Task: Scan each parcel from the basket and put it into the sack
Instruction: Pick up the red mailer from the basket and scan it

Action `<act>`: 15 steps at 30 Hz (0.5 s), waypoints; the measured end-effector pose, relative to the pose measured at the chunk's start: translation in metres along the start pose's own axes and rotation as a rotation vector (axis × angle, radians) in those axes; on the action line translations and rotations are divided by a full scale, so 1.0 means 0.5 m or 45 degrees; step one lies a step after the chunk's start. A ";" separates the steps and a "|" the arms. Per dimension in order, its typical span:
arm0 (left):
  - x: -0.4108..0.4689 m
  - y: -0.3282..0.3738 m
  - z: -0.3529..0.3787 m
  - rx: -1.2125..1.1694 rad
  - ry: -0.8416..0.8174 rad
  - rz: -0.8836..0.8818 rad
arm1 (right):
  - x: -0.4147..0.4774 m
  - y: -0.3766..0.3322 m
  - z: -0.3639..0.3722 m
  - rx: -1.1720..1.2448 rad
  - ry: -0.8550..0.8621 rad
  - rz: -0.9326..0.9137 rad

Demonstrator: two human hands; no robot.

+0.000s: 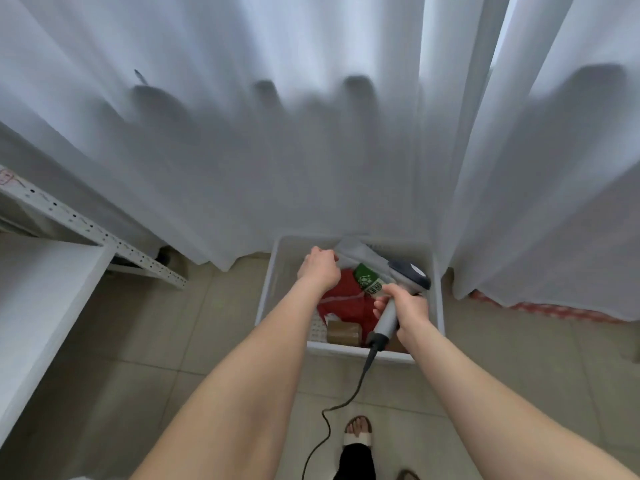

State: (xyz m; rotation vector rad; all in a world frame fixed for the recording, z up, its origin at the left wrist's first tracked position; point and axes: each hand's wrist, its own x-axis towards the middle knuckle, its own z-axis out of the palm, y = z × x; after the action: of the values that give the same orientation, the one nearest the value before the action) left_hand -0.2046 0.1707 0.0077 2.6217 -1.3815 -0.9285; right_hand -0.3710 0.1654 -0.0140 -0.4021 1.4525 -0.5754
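One parcel (360,255) left hand (320,268), scanner (411,273) right hand (409,306)

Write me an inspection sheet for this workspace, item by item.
Surface: tiled floor; white basket stands on it.
Job's things: grey parcel, red parcel and brown box in the basket; sack not seen.
Clutter: nothing seen.
Hands: left hand grips the grey parcel; right hand holds the scanner over the basket.
Cables: scanner cable trails over the floor toward the person.
Surroundings: white curtain behind, metal shelf at left.
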 end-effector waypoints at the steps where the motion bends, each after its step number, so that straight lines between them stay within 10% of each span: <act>1: 0.027 0.009 0.019 0.009 -0.031 -0.002 | 0.027 -0.010 -0.006 0.008 0.013 0.014; 15: 0.388 -0.016 0.387 0.173 -0.327 -0.027 | 0.485 0.056 -0.013 -0.091 0.033 0.212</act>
State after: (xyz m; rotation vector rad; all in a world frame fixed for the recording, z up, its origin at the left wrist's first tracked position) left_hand -0.2169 0.0733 -0.2484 2.6954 -1.5231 -1.2546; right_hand -0.3687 0.0455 -0.2265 -0.3266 1.5185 -0.3970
